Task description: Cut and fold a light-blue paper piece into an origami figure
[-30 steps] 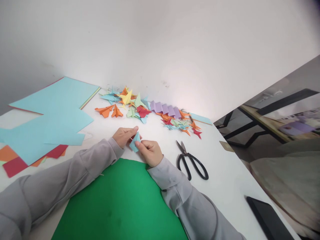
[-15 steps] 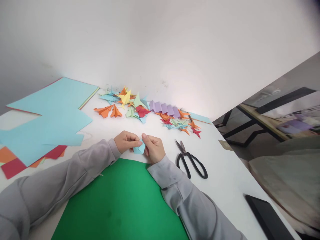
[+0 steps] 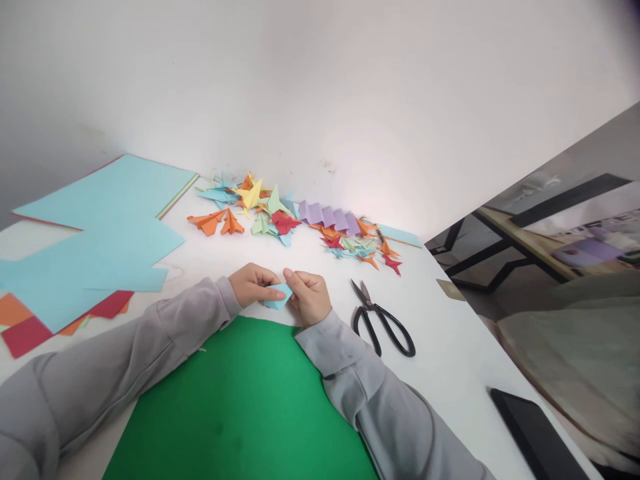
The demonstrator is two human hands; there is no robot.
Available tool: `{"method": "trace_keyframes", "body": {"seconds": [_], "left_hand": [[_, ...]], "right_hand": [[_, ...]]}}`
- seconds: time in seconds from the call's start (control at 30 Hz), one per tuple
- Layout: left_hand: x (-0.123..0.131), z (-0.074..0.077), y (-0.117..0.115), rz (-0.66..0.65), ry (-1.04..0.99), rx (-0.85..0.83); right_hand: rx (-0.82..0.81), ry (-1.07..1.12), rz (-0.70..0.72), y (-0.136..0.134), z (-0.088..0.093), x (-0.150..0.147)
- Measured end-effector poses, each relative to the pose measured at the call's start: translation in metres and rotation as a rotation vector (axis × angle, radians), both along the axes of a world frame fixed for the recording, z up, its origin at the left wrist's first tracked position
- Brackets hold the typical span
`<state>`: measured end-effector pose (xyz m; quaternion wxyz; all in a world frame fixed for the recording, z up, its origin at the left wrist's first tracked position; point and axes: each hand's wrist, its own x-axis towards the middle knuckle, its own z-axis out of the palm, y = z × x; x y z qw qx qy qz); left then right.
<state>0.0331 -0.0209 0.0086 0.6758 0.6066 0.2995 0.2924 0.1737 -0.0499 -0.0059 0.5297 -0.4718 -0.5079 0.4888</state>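
Observation:
A small folded piece of light blue paper (image 3: 278, 301) is held between my two hands, just beyond the far edge of a green sheet (image 3: 235, 400). My left hand (image 3: 253, 285) pinches its left side, thumb lying across the top. On the other side, my right hand (image 3: 311, 297) is closed on the paper's right edge with the thumb pointing up. Fingers hide much of the fold. To the right of my right hand lie black-handled scissors (image 3: 373, 310), blades partly apart and pointing away from me.
Folded paper figures (image 3: 250, 195) in several colours lie along the wall, beside a purple pleated strip (image 3: 329, 218). Blue sheets (image 3: 115, 260) cover the left side, with red paper squares (image 3: 27, 337) near them. A black tablet-like device (image 3: 540, 433) rests at the right edge.
The blue paper has tilted and its visible shape has changed between my fingers. My left thumb has moved slightly lower; both hands stay in nearly the same place.

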Motion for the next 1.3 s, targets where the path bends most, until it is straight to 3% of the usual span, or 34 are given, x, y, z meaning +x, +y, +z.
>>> {"method": "trace_keyframes", "body": {"seconds": [0.23,0.5,0.8,1.03,1.3], "left_hand": [[-0.001,0.011,0.002,0.228,-0.01,-0.039],[-0.002,0.0,0.009,0.384,-0.095,-0.083],[-0.002,0.003,0.01,0.315,-0.092,-0.129],[-0.002,0.004,0.005,0.304,-0.051,0.001],[-0.001,0.004,0.005,0.316,-0.065,-0.007]], "right_hand": [[-0.028,0.06,-0.028,-0.001,0.002,0.0],[-0.003,-0.133,0.141,-0.007,0.006,0.0],[0.021,-0.13,0.222,-0.007,0.004,-0.002],[0.016,-0.236,0.259,-0.007,0.007,-0.002],[-0.004,-0.167,0.28,-0.006,0.003,-0.003]]}}
